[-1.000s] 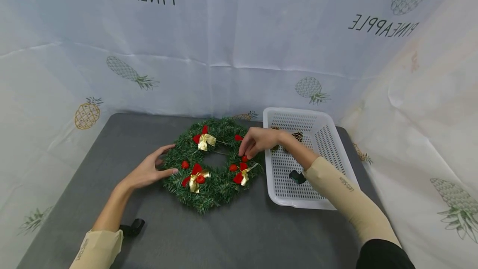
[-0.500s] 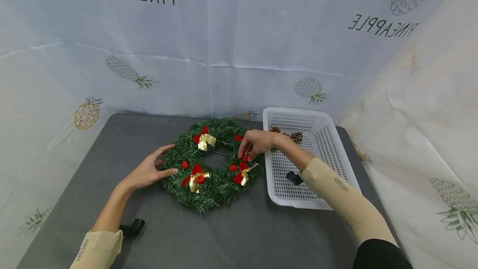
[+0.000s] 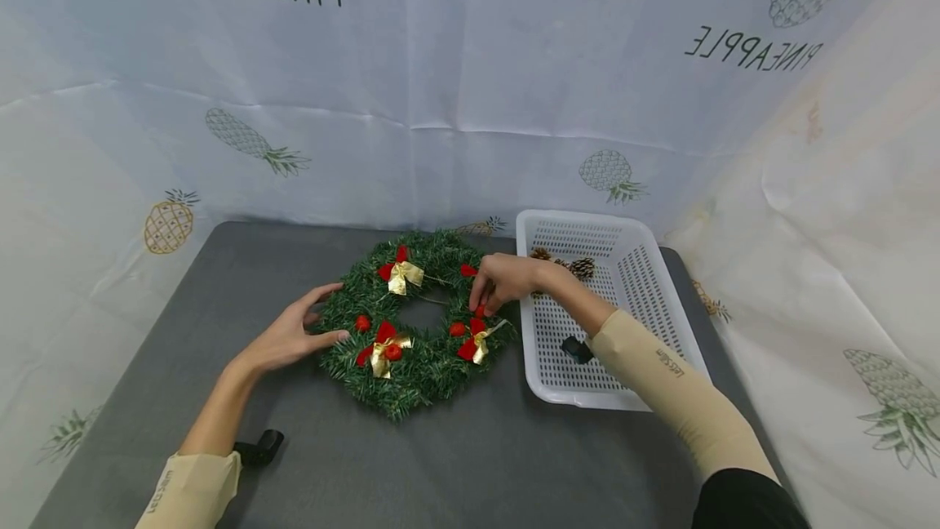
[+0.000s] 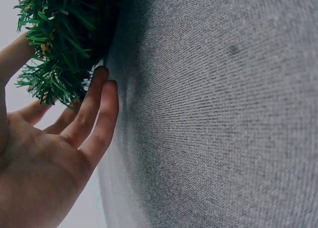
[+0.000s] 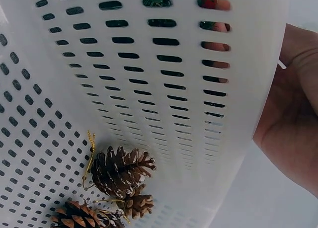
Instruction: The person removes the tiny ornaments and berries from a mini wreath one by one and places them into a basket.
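A green wreath [image 3: 411, 394] lies flat on the grey table, dressed with red-and-gold bows [image 3: 402, 274] and small red balls [image 3: 363, 322]. My left hand [image 3: 294, 335] rests at its left edge, thumb and fingers spread apart; in the left wrist view its fairly straight fingers [image 4: 102, 116] lie against the foliage. At the wreath's right side my right hand [image 3: 505, 277] points down, pinching a small red ball [image 3: 481, 312] between thumb and fingers. That ball sits just above a bow [image 3: 477, 341]. In the right wrist view the basket wall largely hides these fingertips.
A white perforated basket [image 3: 539, 382] stands right of the wreath, under my right forearm. Several pine cones [image 5: 119, 171] with gold cords lie in it. Black wrist devices [image 3: 260, 449] show beside both forearms. A pineapple-print curtain [image 3: 455, 104] hangs behind the grey table [image 3: 441, 472].
My right wrist and forearm have shifted slightly left, showing more of the pine cones. The right fingertips stay at the red ball, and my left hand has kept its place.
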`<state>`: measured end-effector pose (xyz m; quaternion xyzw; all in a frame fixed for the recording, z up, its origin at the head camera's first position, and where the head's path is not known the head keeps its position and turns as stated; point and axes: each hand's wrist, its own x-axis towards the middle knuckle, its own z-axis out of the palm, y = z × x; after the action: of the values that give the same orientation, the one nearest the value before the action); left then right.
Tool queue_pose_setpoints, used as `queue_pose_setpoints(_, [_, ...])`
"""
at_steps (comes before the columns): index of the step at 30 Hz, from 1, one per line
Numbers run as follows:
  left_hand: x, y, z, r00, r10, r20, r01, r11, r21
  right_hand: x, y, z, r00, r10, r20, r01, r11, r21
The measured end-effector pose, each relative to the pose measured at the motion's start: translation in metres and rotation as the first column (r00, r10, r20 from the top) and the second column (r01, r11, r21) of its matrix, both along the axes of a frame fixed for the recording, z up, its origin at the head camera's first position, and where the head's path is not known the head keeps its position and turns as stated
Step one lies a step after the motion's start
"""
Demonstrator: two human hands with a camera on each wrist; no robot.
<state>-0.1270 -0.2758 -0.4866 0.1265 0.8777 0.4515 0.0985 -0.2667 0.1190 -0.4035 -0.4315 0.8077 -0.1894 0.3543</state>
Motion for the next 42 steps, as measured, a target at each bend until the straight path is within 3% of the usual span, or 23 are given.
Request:
queue_pose_setpoints(14, [0.000, 0.001, 0.002, 1.000, 0.003, 0.011, -0.002, 1.000, -0.002, -0.004, 0.008, -0.001, 0.997, 0.016, 0.070, -0.008, 0.994, -0.112])
queue_pose_setpoints(21, [-0.001, 0.001, 0.002, 1.000, 0.002, 0.004, -0.002, 1.000, -0.005, 0.001, 0.012, 0.009, 0.993, -0.029, 0.111, 0.045, 0.988, -0.146])
queue_pose_setpoints(42, [-0.001, 0.001, 0.002, 1.000, -0.001, 0.004, 0.001, 1.000, -0.003, 0.007, 0.031, 0.025, 0.981, -0.155, 0.116, 0.179, 0.956, -0.233])
